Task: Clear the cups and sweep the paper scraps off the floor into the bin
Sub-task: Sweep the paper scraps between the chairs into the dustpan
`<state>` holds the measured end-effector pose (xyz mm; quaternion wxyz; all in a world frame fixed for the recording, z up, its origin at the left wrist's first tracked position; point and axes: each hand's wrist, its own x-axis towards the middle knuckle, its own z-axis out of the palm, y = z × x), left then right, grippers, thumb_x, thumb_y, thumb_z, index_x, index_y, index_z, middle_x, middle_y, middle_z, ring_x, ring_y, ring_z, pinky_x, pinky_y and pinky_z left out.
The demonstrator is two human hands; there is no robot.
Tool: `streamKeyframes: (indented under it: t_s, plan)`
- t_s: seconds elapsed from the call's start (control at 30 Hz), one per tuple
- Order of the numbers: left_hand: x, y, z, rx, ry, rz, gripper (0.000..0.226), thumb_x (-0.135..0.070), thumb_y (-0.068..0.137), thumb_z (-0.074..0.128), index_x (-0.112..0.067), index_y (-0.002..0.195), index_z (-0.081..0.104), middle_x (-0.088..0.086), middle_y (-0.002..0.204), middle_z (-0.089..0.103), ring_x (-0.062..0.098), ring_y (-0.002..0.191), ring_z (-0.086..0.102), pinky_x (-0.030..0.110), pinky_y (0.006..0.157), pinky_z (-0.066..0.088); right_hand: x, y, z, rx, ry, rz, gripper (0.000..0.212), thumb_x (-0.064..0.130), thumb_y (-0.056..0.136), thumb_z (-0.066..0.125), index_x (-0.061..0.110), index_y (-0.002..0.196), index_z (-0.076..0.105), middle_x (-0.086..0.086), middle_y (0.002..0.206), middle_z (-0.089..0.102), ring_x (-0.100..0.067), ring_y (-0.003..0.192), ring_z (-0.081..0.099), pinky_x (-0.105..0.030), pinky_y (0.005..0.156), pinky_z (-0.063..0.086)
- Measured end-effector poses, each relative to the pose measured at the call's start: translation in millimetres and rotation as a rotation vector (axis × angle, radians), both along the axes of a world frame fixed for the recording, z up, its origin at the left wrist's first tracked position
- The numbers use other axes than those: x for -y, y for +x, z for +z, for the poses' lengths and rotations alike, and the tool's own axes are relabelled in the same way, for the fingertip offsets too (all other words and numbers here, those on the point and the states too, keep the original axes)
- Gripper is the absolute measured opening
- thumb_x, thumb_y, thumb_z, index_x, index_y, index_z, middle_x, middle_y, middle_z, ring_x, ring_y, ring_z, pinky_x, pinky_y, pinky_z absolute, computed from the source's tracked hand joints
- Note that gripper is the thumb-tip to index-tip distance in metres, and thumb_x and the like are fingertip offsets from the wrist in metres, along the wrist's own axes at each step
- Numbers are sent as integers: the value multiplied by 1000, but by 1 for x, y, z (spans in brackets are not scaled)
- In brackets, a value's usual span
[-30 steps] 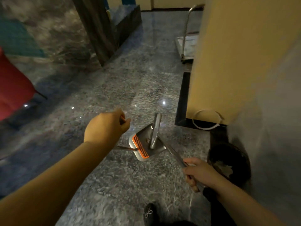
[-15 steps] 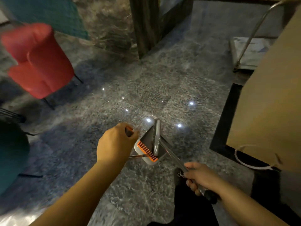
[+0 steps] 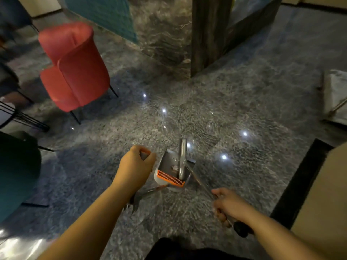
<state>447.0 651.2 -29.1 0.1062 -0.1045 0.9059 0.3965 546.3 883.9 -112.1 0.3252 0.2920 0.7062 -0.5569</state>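
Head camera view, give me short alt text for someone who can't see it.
Seen from above, a person's left hand grips an orange-tipped handle and the right hand grips a metal pole running into a grey dustpan with an orange comb edge, over a dark marble floor. A red armchair stands at upper left.

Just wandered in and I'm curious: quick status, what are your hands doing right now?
Left hand grips the dustpan handle; right hand grips the broom handle. Dustpan over the floor, small scrap inside. Red chair off left, path open.
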Motion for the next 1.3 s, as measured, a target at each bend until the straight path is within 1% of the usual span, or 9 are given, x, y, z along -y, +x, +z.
streamKeyframes:
  t_s: [0.1, 0.27, 0.4, 0.57, 0.7, 0.83, 0.97, 1.13, 1.3]
  plan:
    - [3, -49, -3, -59, -5, 25, 13, -28, 92, 62, -23, 79, 60, 4, 67, 65, 22, 60, 60, 40, 59, 53, -5, -64, -2, 9, -17, 19, 38, -4, 93, 44, 14, 127, 42, -13, 57, 49, -15, 36, 42, -18, 35, 31]
    - [9, -151, -8, -90, 41, 18, 16, -26, 91, 62, -21, 76, 62, 8, 67, 65, 23, 60, 57, 42, 58, 52, 8, -180, -6, -19, -6, 59, 25, -3, 93, 42, 14, 110, 46, -9, 52, 46, -16, 39, 41, -20, 37, 31]
    - [12, -235, -10, -98, 19, -29, 20, -27, 91, 63, -23, 72, 59, 1, 59, 57, 11, 53, 49, 28, 52, 41, 20, -271, -13, -4, 9, 73, 35, 1, 92, 45, 20, 121, 43, -6, 47, 49, -15, 37, 44, -19, 37, 33]
    - [13, -327, -5, -110, 2, -55, 29, -38, 91, 62, -21, 69, 55, -10, 47, 45, 8, 47, 40, 29, 51, 37, 33, -372, -2, -68, 21, 98, 24, -2, 92, 46, 21, 96, 47, -7, 47, 45, -14, 35, 40, -18, 37, 31]
    - [8, -404, -7, -120, -15, -49, 29, -36, 93, 58, -22, 69, 53, -11, 49, 49, 8, 48, 45, 32, 52, 41, 26, -457, -6, -41, 25, 56, 36, -1, 92, 47, 18, 121, 44, -6, 47, 48, -14, 35, 42, -17, 34, 32]
    - [-6, -496, -13, -150, -51, -32, 26, -32, 93, 60, -23, 68, 56, -11, 52, 54, 7, 51, 49, 26, 50, 39, 9, -554, -9, -24, 10, 85, 35, -1, 92, 45, 16, 123, 43, -9, 55, 50, -13, 37, 43, -17, 35, 32]
    - [-29, -600, -17, -153, -82, 21, 20, -27, 90, 65, -23, 72, 60, -3, 60, 61, 8, 59, 55, 22, 53, 41, -14, -660, -12, -11, 4, 125, 29, -2, 91, 44, 20, 111, 44, -9, 55, 52, -13, 35, 45, -18, 35, 33]
    - [-48, -713, -11, -149, -90, 88, 19, -25, 90, 67, -22, 72, 60, -4, 62, 61, 9, 60, 54, 23, 53, 40, -35, -779, 3, -16, 37, 235, 25, 1, 91, 45, 25, 86, 48, -5, 55, 53, -12, 40, 46, -18, 35, 34]
    - [-44, -802, -6, -149, -62, 146, 21, -28, 91, 67, -24, 71, 59, -3, 60, 58, 8, 54, 51, 18, 47, 36, -37, -891, 6, -26, 55, 260, 25, 0, 91, 43, 20, 105, 49, -9, 57, 51, -14, 38, 44, -19, 36, 32]
